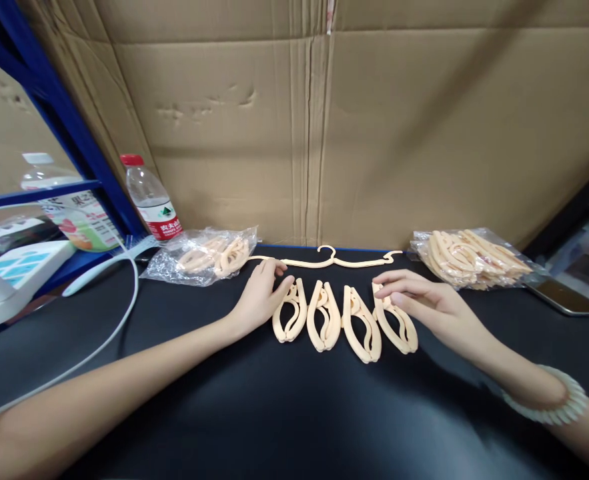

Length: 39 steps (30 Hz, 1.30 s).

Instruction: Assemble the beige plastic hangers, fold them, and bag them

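Several folded peach-coloured plastic hangers lie side by side on the black tabletop [294, 407]. Behind them an unfolded hanger [357, 263] rests flat with its hook to the back. My left hand [259, 297] is at the left arm of the unfolded hanger and beside the leftmost folded hanger [301, 313]. Its fingers are loosely bent, thumb apart, and nothing shows in the grasp. Over the top end of the rightmost folded hanger [407, 327] is my right hand [427, 300], fingers stretched out and apart from the thumb. Whether its fingertips touch that hanger I cannot tell.
Clear bags of folded hangers lie at the back left [204, 257] and back right [469, 257]. A red-capped water bottle [149, 200] stands near the blue shelf frame [69, 120]. A white cable [119, 327] crosses the left side. Cardboard [224, 133] forms the back wall.
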Tool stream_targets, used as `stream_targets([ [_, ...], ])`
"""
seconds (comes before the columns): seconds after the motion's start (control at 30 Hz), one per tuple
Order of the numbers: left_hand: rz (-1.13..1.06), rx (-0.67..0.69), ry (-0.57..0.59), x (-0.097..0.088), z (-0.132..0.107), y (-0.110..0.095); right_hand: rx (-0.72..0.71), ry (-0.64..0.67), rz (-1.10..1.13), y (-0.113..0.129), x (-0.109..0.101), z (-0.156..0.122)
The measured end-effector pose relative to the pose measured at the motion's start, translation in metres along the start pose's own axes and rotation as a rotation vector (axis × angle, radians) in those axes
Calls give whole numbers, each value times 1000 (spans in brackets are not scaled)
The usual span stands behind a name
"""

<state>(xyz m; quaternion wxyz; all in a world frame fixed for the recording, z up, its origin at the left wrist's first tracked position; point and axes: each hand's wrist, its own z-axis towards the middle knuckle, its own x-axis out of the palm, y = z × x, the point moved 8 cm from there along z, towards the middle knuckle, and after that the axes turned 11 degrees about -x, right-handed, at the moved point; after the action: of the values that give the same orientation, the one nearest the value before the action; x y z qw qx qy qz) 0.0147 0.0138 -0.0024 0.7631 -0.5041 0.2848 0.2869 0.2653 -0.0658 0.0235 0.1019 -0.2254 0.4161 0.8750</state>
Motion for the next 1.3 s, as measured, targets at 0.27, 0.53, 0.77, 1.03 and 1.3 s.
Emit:
stream_targets([
  [0.27, 334, 308, 349, 18, -81, -49, -173, 469, -490, 22, 45, -20],
  [0.53, 395, 390, 472, 33, -95, -55, -97, 721, -613, 6, 74, -39],
  [0.77, 423, 393, 453, 40, -80, -52, -153, 692, -666, -2, 74, -26],
  [1.03, 395, 414, 360, 38, -75, -48, -211, 605, -717, 4, 67, -19],
  [1.3, 401, 446, 326, 33, -79, -54, -308, 549, -779, 26, 65, -14],
])
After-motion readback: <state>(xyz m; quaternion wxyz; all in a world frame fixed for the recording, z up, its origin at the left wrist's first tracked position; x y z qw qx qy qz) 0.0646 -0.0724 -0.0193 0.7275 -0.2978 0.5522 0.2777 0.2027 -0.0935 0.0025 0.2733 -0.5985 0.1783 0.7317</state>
